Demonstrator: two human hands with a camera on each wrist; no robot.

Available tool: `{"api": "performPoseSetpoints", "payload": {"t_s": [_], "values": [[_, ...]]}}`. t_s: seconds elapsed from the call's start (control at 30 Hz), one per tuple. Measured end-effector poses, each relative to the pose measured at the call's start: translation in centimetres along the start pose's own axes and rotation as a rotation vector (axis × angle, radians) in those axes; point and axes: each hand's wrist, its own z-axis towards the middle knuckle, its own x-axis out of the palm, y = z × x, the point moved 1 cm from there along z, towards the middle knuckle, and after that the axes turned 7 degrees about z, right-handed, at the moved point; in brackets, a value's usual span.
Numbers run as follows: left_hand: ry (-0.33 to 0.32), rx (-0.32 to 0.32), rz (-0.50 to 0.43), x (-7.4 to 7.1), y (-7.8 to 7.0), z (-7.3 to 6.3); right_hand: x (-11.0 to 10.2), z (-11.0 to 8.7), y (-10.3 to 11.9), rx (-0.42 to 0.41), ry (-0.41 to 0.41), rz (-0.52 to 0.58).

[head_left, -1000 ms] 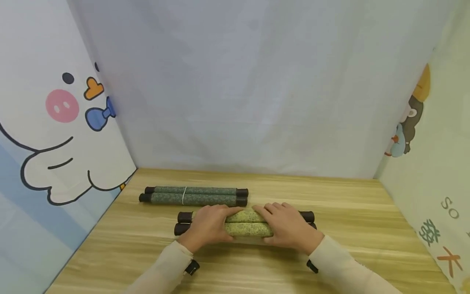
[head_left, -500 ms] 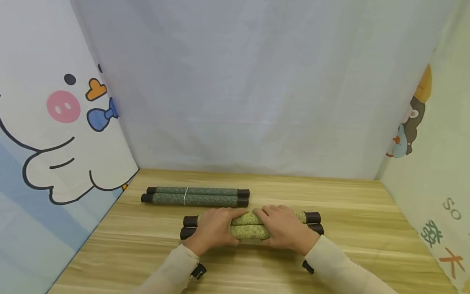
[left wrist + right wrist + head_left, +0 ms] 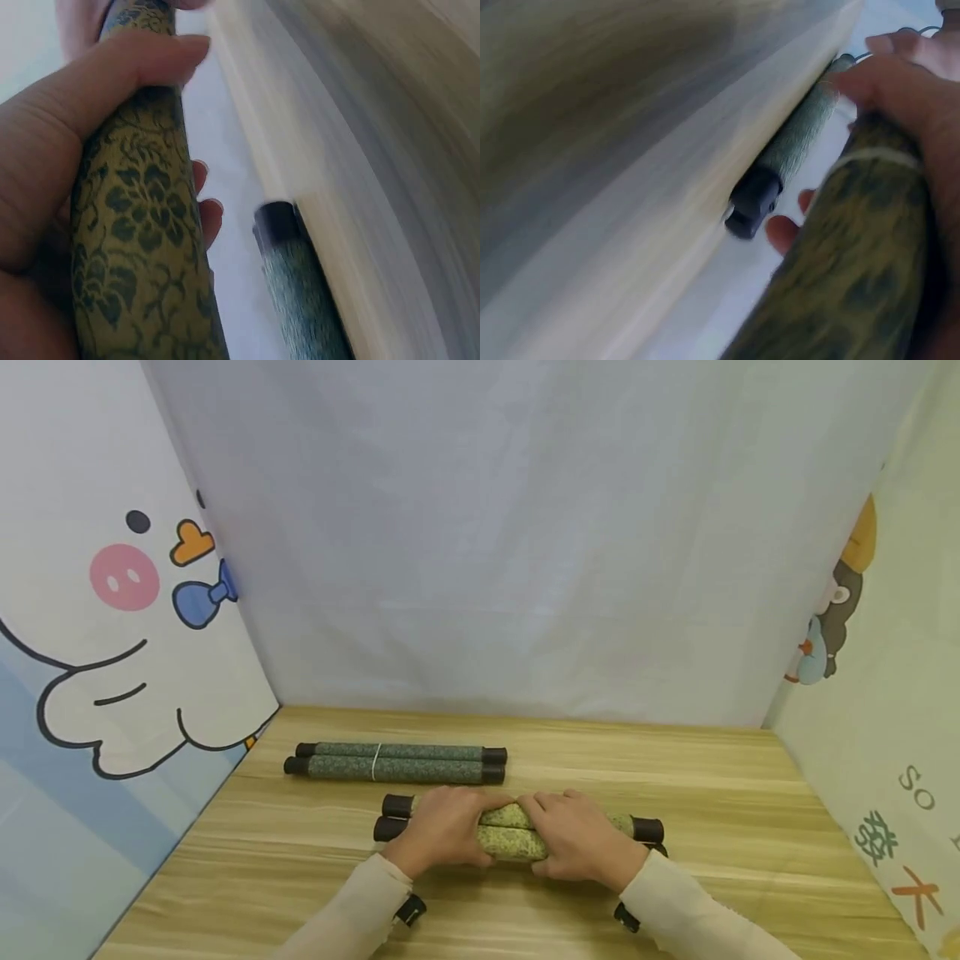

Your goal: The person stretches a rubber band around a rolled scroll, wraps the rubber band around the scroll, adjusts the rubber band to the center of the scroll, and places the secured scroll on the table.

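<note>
A yellow-green patterned scroll [image 3: 510,831], rolled from both ends into two rolls with dark end caps, lies across the wooden table [image 3: 720,827] near me. My left hand [image 3: 442,828] grips its left half, thumb and fingers curled round the rolls [image 3: 142,225]. Close beside it my right hand [image 3: 573,835] grips the right half [image 3: 840,285]. The two hands nearly touch at the scroll's middle. Behind lies a darker green scroll [image 3: 397,762] tied with a white band, with its cap [image 3: 277,221] in the left wrist view and its end [image 3: 754,196] in the right wrist view.
White cloth hangs behind the table. A cartoon-printed sheet [image 3: 112,610] walls the left side and another [image 3: 885,710] the right. Bare wood lies right of the scrolls and along the table's near edge.
Both hands have slid closer together toward the scroll's middle. The yellow-green scroll has shifted a little right and nearer to me. The dark green scroll has not moved.
</note>
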Motion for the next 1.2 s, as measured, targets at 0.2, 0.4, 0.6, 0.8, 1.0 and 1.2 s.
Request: {"api": "performPoseSetpoints", "payload": {"t_s": [0.2,0.4,0.6,0.8,1.0,1.2], "values": [[0.043,-0.071,-0.037,-0.9,1.6,-1.0,-0.7,-2.0,-2.2,0.098,-0.024,-0.020],[0.020,-0.051,-0.004,-1.1,1.2,-0.5,-0.6,-1.6,-2.1,0.104,-0.027,-0.061],[-0.003,-0.040,-0.042,0.1,0.1,0.1,-0.2,-0.8,0.1,0.054,-0.028,0.000],[-0.003,-0.112,-0.053,-0.4,1.2,-0.6,-1.1,-2.5,-1.6,0.121,-0.066,-0.061],[-0.023,-0.085,-0.055,-0.6,0.2,-0.2,-0.9,-1.5,-0.4,0.077,-0.046,-0.100],[-0.028,-0.062,-0.048,-0.5,-0.4,-0.3,-1.0,-1.4,1.0,0.040,-0.045,-0.038]]}}
